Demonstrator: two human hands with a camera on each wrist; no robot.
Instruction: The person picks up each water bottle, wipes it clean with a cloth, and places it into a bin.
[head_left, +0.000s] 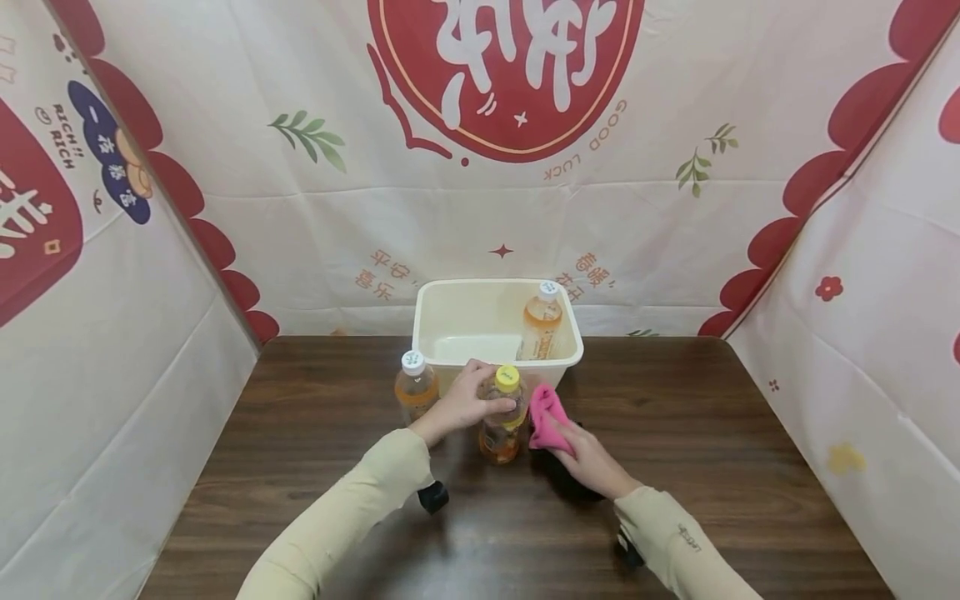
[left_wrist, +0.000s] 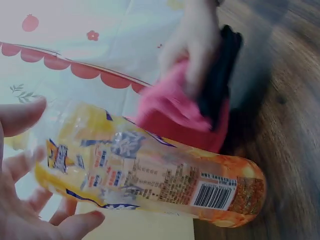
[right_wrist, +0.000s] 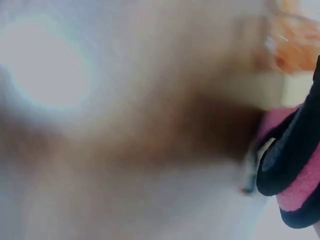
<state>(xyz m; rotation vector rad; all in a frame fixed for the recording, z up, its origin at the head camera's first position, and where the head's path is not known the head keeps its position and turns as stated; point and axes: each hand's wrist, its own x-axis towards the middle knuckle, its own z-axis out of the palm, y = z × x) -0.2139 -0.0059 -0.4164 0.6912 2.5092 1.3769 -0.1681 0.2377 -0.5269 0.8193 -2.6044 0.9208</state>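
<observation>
My left hand point(head_left: 468, 402) grips a clear plastic bottle point(head_left: 500, 443) with a yellow cap near its top. The bottle stands in front of the cream basin; its printed label point(left_wrist: 150, 172) and orange contents show in the left wrist view. Just right of the bottle, my right hand point(head_left: 592, 463) holds a pink and black cloth point(head_left: 547, 414), bunched in the fingers. Folds of the cloth point(right_wrist: 300, 190) fill the right edge of the right wrist view, which is otherwise mostly blurred. In the left wrist view the cloth is behind the bottle.
The cream basin point(head_left: 450, 287) stands at the table's back edge. Inside it, on the right, is a white-capped bottle point(head_left: 542, 329). Another white-capped bottle point(head_left: 416, 392) stands left of my left hand. Printed cloth walls surround the brown wooden table point(head_left: 315, 442).
</observation>
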